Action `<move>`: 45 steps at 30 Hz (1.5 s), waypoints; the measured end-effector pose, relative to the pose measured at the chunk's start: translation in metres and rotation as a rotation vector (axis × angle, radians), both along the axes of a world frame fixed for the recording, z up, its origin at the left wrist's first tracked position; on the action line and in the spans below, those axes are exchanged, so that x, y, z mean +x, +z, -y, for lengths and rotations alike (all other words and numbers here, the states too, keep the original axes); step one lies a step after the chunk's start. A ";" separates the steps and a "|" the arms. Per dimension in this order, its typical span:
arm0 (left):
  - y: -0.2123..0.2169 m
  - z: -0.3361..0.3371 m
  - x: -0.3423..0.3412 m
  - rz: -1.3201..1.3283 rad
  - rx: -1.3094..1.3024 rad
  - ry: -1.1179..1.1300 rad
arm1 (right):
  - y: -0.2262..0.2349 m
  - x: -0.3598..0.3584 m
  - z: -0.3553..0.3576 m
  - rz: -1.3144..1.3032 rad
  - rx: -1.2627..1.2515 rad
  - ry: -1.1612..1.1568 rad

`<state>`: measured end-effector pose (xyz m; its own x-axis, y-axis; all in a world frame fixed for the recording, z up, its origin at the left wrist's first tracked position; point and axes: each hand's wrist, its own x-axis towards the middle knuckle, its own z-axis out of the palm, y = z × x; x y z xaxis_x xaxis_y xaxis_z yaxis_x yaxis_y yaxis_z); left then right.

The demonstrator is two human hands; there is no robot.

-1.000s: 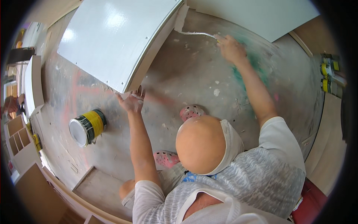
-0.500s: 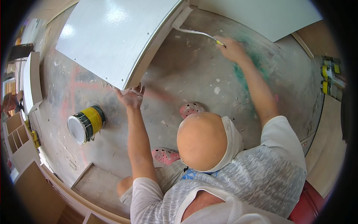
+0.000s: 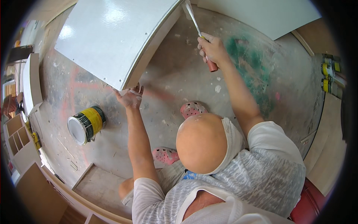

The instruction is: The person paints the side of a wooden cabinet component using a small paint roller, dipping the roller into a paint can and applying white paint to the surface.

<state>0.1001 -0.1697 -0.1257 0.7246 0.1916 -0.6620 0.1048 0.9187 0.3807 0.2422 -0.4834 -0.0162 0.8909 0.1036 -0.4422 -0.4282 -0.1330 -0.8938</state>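
A large white-painted curved panel (image 3: 112, 37) stands on the floor at the upper left. My left hand (image 3: 130, 97), smeared with white paint, presses against the panel's lower corner and steadies it. My right hand (image 3: 210, 50) is shut on a paintbrush (image 3: 197, 26) with a red handle; its white bristles touch the far end of the panel's edge near the top of the picture. An open yellow and black paint can (image 3: 85, 124) with white paint stands on the floor left of my left arm. My own head and pink clogs (image 3: 192, 109) show below.
The concrete floor (image 3: 179, 78) is stained with green, pink and white paint. A second white panel (image 3: 261, 15) lies at the upper right. Yellow cans (image 3: 330, 76) stand at the right edge. White shelving (image 3: 18, 138) and boards line the left and bottom edges.
My right hand has turned the brush from lying sideways to pointing up along the panel's far end, moving left toward the panel. My left hand stays on the lower corner.
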 end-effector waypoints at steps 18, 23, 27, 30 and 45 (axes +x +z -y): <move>-0.003 0.003 0.000 -0.008 0.009 0.020 | -0.034 -0.019 0.007 0.113 0.302 -0.120; -0.007 -0.006 -0.006 0.063 -0.011 0.001 | -0.046 -0.032 0.029 0.040 0.247 -0.167; -0.001 -0.004 -0.004 -0.007 0.017 0.040 | -0.040 -0.033 0.037 0.099 0.158 -0.089; -0.004 -0.007 -0.007 0.050 -0.017 0.014 | -0.028 -0.013 0.013 0.136 0.246 -0.103; 0.003 -0.003 -0.003 -0.014 0.031 0.028 | 0.007 0.063 0.074 0.420 -1.080 0.875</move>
<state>0.0973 -0.1668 -0.1228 0.7095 0.2321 -0.6654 0.0850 0.9091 0.4077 0.3051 -0.5571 -0.0090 0.7996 0.4632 -0.3822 0.4047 -0.8858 -0.2270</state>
